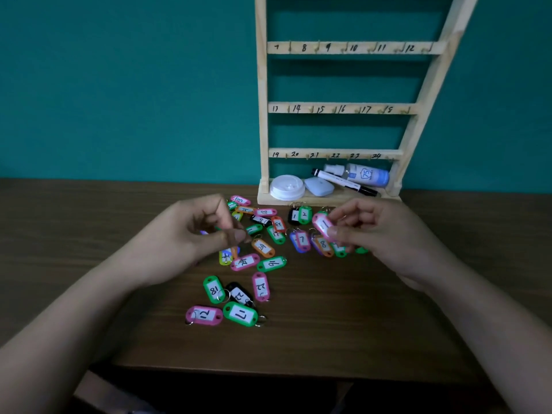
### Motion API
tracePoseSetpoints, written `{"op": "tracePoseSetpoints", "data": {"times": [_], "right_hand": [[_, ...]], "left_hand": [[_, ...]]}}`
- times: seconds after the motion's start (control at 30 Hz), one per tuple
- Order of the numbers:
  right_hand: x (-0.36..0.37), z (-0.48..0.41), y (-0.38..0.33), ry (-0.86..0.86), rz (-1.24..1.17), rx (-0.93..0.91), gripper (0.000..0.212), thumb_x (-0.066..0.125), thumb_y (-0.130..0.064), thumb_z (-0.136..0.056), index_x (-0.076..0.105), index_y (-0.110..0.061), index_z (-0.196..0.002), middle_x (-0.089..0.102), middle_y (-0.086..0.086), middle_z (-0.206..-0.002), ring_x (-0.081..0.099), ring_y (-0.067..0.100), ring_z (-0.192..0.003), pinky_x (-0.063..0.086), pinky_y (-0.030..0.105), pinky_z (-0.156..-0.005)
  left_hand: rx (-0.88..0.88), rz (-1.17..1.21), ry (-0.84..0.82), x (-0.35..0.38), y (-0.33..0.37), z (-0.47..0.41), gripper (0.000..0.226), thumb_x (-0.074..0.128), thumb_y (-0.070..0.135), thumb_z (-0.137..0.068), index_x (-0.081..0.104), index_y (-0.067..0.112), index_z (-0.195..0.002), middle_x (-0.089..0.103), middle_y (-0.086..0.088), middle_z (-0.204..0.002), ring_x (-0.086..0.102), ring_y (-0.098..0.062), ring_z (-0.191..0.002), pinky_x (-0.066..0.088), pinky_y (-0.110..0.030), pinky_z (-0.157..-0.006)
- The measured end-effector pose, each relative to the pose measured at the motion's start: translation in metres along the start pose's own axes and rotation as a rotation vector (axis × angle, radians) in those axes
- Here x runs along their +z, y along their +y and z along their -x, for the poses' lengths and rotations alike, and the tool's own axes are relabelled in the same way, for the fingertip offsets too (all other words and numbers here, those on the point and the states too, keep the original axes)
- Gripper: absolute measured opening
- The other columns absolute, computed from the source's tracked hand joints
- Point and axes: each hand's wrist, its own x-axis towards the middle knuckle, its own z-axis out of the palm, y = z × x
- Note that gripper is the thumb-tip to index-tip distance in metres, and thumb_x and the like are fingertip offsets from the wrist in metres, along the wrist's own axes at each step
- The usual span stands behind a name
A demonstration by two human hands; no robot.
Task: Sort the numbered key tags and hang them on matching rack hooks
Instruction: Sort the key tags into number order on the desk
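While my right hand (367, 231) pinches a pink key tag (323, 225) just above the scattered tags (263, 247), my left hand (206, 231) curls in a pinch over them; holding what, I can't tell. Risk: split rings (222, 295) tangle, so one lift could drag neighbours along. Behind, the rack (340, 109) shows bare hooks. Open tabletop (343, 330) lies toward the near edge, room for sorting.

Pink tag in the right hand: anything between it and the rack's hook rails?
Nothing visible. The right hand pinches the pink tag above the table, in front of the rack; the visible hooks are bare. The lid, marker and bottle lie on the rack's base, below the lowest rail.
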Motion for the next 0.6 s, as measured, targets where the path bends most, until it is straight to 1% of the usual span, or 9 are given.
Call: {"op": "tracePoseSetpoints", "data": {"times": [0.07,0.1,0.2,0.27,0.33,0.4,0.53,0.6], "right_hand": [[-0.019,-0.001,0.005,0.067,0.014,0.031,0.018,0.082,-0.011,-0.089,0.077,-0.018,-0.105,0.08,-0.001,-0.092,0.077,0.016,-0.081,0.062,0.026,-0.066],[-0.028,-0.001,0.008,0.096,0.012,0.055,0.017,0.082,-0.011,-0.089,0.077,-0.017,-0.104,0.081,0.001,-0.091,0.077,0.017,-0.082,0.062,0.026,-0.066],[-0.049,-0.002,0.019,0.158,-0.001,0.13,0.014,0.081,-0.012,-0.089,0.077,-0.014,-0.103,0.081,0.004,-0.088,0.077,0.018,-0.079,0.059,0.026,-0.063],[-0.056,-0.001,0.027,0.185,0.012,0.153,0.013,0.082,-0.013,-0.089,0.077,-0.014,-0.101,0.081,0.006,-0.087,0.075,0.015,-0.073,0.057,0.026,-0.06],[-0.059,-0.001,0.036,0.198,0.067,0.167,0.013,0.083,-0.018,-0.089,0.077,-0.017,-0.1,0.081,0.003,-0.087,0.075,0.014,-0.073,0.056,0.029,-0.061],[-0.061,-0.001,0.044,0.201,0.127,0.176,0.012,0.084,-0.022,-0.089,0.076,-0.022,-0.099,0.081,-0.003,-0.085,0.075,0.012,-0.073,0.054,0.03,-0.062],[-0.06,-0.003,0.056,0.187,0.219,0.182,0.012,0.085,-0.03,-0.088,0.076,-0.03,-0.096,0.079,-0.008,-0.085,0.074,0.01,-0.077,0.052,0.032,-0.068],[-0.058,-0.004,0.06,0.196,0.265,0.171,0.012,0.086,-0.032,-0.087,0.076,-0.03,-0.093,0.078,-0.009,-0.084,0.072,0.006,-0.077,0.054,0.033,-0.071]], "left_hand": [[0.032,0.016,-0.013,0.007,0.002,-0.002,0.024,0.081,0.031,-0.091,0.066,0.012,-0.085,0.073,-0.005,-0.081,0.069,-0.025,-0.08,0.053,-0.044,-0.077],[0.047,0.013,-0.019,0.01,0.003,-0.003,0.022,0.08,0.03,-0.09,0.067,0.013,-0.085,0.072,-0.005,-0.08,0.066,-0.023,-0.078,0.051,-0.039,-0.076],[0.061,-0.001,-0.02,0.018,0.008,-0.007,0.02,0.082,0.03,-0.085,0.072,0.013,-0.086,0.073,-0.004,-0.08,0.068,-0.028,-0.078,0.053,-0.038,-0.072],[0.045,-0.015,-0.029,0.023,0.012,-0.009,0.019,0.083,0.032,-0.082,0.074,0.015,-0.085,0.076,-0.001,-0.081,0.071,-0.021,-0.077,0.056,-0.032,-0.073],[0.026,-0.002,-0.044,0.029,0.016,-0.011,0.017,0.084,0.03,-0.08,0.076,0.016,-0.084,0.078,0.0,-0.081,0.073,-0.015,-0.076,0.057,-0.025,-0.071],[0.012,0.014,-0.056,0.036,0.019,-0.013,0.016,0.085,0.028,-0.079,0.077,0.015,-0.083,0.078,-0.001,-0.081,0.072,-0.014,-0.076,0.056,-0.022,-0.071],[0.002,0.006,-0.086,0.048,0.023,-0.016,0.014,0.085,0.027,-0.079,0.078,0.016,-0.085,0.079,-0.003,-0.085,0.074,-0.022,-0.082,0.058,-0.031,-0.076],[-0.014,0.019,-0.092,0.053,0.025,-0.016,0.015,0.085,0.028,-0.079,0.078,0.017,-0.085,0.078,-0.003,-0.084,0.073,-0.017,-0.078,0.057,-0.027,-0.072]]}}
